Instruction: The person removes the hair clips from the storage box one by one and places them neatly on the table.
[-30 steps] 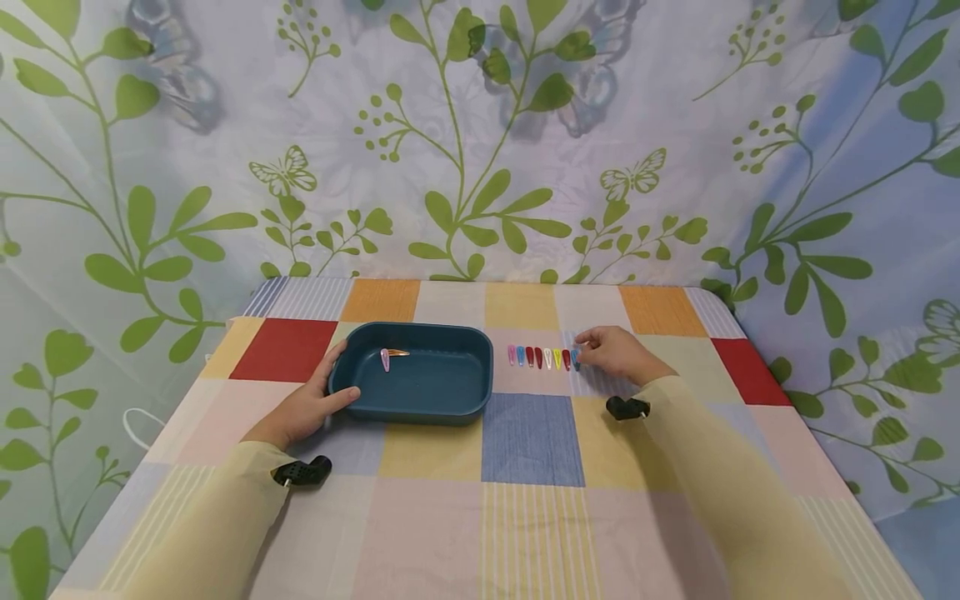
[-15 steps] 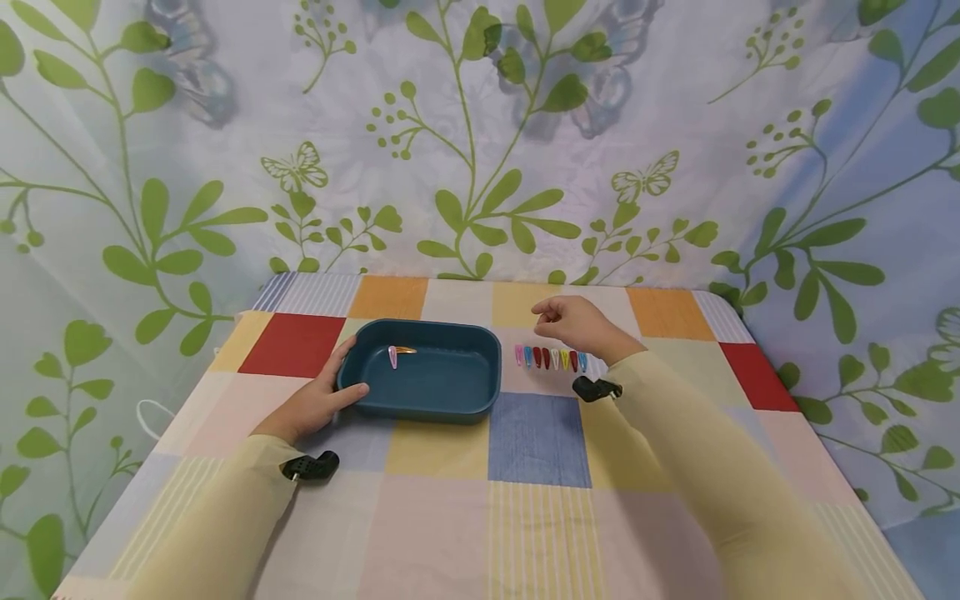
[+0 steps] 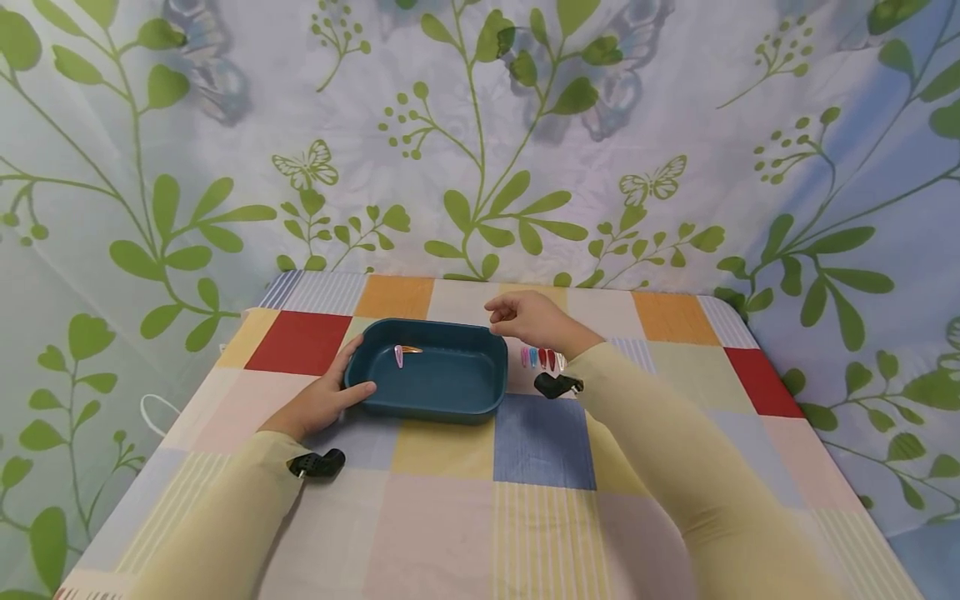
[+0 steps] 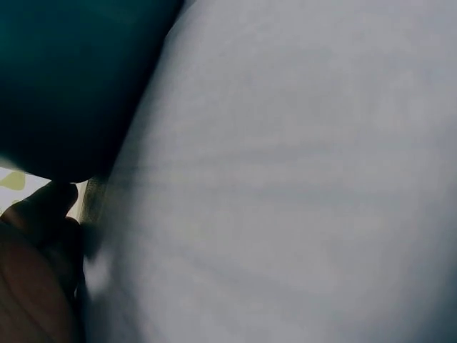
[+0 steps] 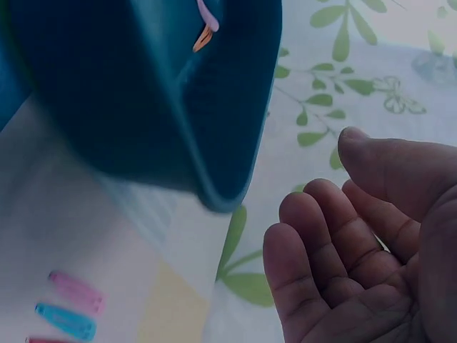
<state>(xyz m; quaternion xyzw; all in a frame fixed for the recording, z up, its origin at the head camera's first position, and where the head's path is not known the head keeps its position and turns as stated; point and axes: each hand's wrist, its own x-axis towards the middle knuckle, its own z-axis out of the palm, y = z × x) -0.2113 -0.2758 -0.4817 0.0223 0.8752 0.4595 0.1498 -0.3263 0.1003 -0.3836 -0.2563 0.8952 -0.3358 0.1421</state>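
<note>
A dark teal plastic tray (image 3: pixel 427 408) stands on the table, with a pink snap hair clip (image 3: pixel 399 357) and an orange hair clip (image 3: pixel 412 350) inside. My left hand (image 3: pixel 318 402) holds its left end, thumb over the near rim and fingers along the outer wall. Just off the tray's right far corner hovers my right hand (image 3: pixel 528 318), fingers loosely bent. In the right wrist view a gap shows between thumb and fingertips, and nothing lies between them. Beneath that hand runs a row of hair clips, including a pink one (image 5: pixel 77 289) and a blue one (image 5: pixel 66 321).
The patchwork tablecloth (image 3: pixel 543 442) covers the table. Red clips (image 3: pixel 543 358) and part of a white clip (image 3: pixel 561 361) show in the row; my right forearm hides its right end. A leaf-print curtain (image 3: pixel 450 125) hangs behind the table, and a white cable (image 3: pixel 159 412) loops at its left edge.
My right hand has left the right end of the clip row and moved left to the tray's corner. The left hand keeps its hold, and the clips in the tray lie as before.
</note>
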